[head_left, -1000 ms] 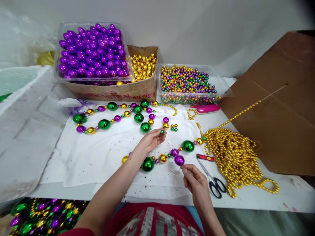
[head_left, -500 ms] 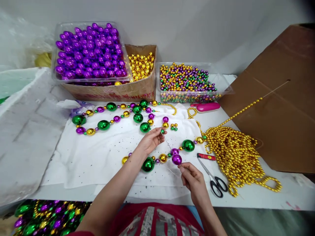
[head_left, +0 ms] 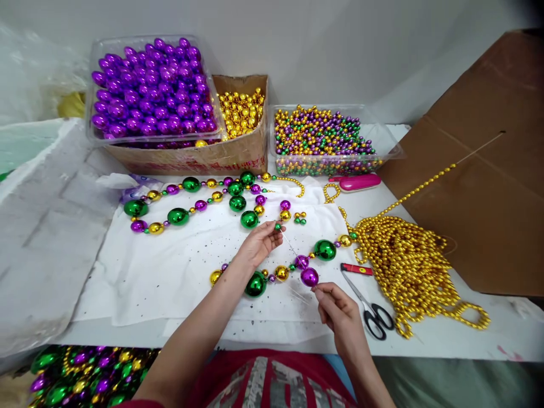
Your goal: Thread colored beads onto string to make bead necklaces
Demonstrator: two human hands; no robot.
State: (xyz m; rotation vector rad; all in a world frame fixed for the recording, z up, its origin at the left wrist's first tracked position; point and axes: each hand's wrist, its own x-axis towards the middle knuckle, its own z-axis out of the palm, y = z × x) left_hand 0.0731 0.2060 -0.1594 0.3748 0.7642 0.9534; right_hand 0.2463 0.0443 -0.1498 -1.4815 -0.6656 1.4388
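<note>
My left hand (head_left: 264, 241) pinches a thin string by a small green bead (head_left: 277, 226), above the white cloth (head_left: 170, 277). From there the string slants down toward a large purple bead (head_left: 309, 277). My right hand (head_left: 335, 303) has its thumb and forefinger closed at that bead's lower right side. Just behind it lies a strand with a green ball (head_left: 325, 250), a gold bead (head_left: 281, 273) and another green ball (head_left: 255, 284). Another strand with large green beads (head_left: 178, 216) is spread at the back left of the cloth.
Purple beads fill a clear tray (head_left: 159, 139) on a cardboard box (head_left: 191, 160). A clear bin (head_left: 327, 164) holds small mixed beads. Right of the cloth are scissors (head_left: 374, 317), a red lighter (head_left: 356, 269), gold bead strands (head_left: 408, 272), a pink tool (head_left: 360, 182) and a large carton (head_left: 476, 226).
My right hand and the large purple bead have shifted slightly right, away from the strand behind. My left hand has barely moved and keeps its pinch.
</note>
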